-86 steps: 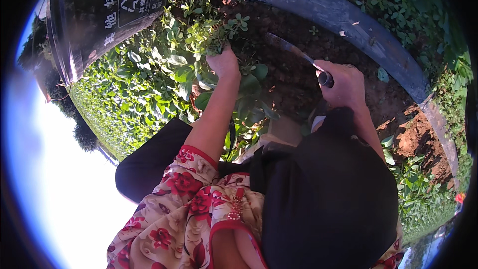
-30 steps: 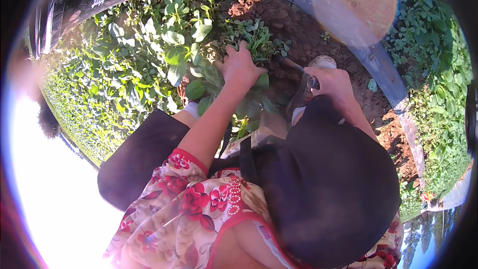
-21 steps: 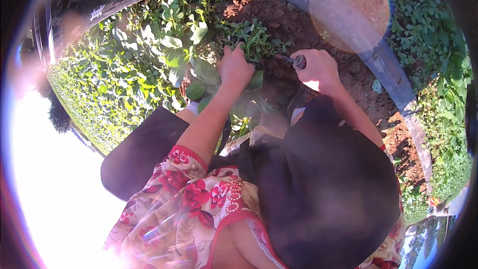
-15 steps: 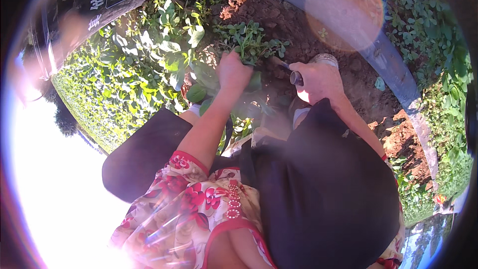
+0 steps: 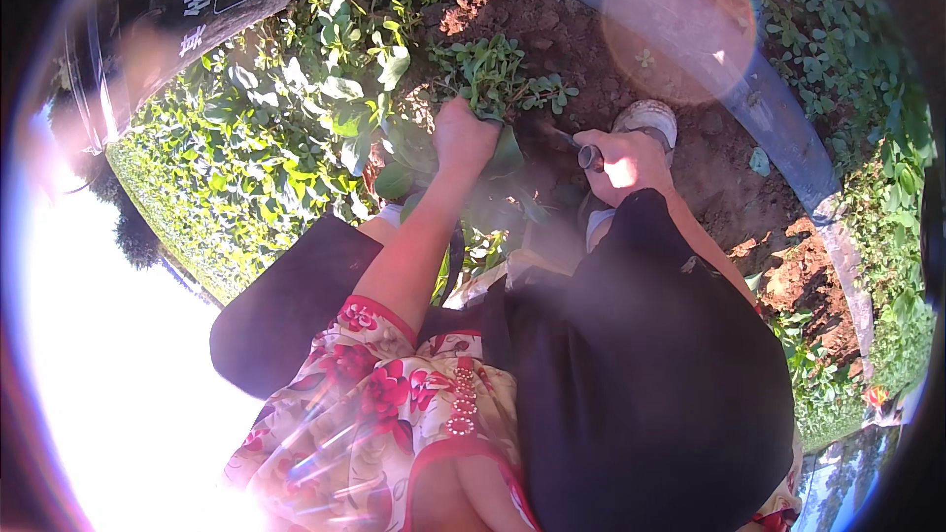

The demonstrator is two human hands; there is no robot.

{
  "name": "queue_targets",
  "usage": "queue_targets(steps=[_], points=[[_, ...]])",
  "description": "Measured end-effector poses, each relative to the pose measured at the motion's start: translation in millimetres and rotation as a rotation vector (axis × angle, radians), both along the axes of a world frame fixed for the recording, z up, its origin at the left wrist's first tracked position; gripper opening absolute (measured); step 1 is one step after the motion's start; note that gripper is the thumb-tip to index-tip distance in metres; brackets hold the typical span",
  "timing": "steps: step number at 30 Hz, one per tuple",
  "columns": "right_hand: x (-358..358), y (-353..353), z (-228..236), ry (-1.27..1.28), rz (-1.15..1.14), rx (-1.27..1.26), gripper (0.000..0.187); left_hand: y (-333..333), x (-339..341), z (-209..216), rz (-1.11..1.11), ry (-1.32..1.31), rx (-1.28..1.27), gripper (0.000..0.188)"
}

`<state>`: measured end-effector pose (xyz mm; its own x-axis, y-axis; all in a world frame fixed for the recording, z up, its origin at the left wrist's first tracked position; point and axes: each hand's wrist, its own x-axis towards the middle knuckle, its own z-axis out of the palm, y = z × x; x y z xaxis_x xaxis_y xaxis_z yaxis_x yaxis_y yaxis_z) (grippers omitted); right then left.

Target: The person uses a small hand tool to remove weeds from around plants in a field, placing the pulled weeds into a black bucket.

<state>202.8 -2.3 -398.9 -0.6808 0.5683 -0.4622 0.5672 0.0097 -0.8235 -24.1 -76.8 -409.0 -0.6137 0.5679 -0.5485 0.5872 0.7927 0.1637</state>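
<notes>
My left hand (image 5: 463,138) is closed around a clump of leafy green weeds (image 5: 490,71), gripping them low near the soil. Their small-leaved tops spread out beyond my fingers. To the right, my right hand (image 5: 636,167) is wrapped round the handle (image 5: 589,158) of a small digging tool, whose round butt end pokes out beside the thumb. A thin metal part (image 5: 559,135) of the tool points left toward the base of the clump. The tool's working end is shaded and hard to make out against the dark soil.
Dense green plants (image 5: 266,133) grow on the left. Bare reddish-brown soil (image 5: 552,30) lies ahead, bordered by a curved strip of plastic film (image 5: 788,128). A black bin or bag (image 5: 148,10) stands at the upper left. My white shoe (image 5: 650,120) is beside my right hand.
My right hand and the tool have drawn back slightly toward me, so more of the white shoe shows. My left hand keeps its grip on the weeds in nearly the same spot.
</notes>
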Motion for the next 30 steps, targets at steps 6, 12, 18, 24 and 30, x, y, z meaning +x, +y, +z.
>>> queue_targets(steps=[6,12,18,24,30], points=[[22,11,14,-0.167,0.059,-0.008,0.034,-8,-5,2,0.041,0.012,0.033,0.032],[-25,8,-3,-0.087,0.064,0.041,0.028,-3,-3,-1,0.106,-0.039,0.119,0.029],[16,18,23,-0.125,0.196,0.155,0.028,-1,-13,15,0.910,-0.165,0.379,0.031],[22,17,15,0.019,0.217,0.298,0.044,-15,-28,3,1.001,-0.185,0.414,0.034],[-12,5,-11,-0.010,0.222,0.232,0.017,-2,-18,10,0.644,-0.279,0.075,0.050]])
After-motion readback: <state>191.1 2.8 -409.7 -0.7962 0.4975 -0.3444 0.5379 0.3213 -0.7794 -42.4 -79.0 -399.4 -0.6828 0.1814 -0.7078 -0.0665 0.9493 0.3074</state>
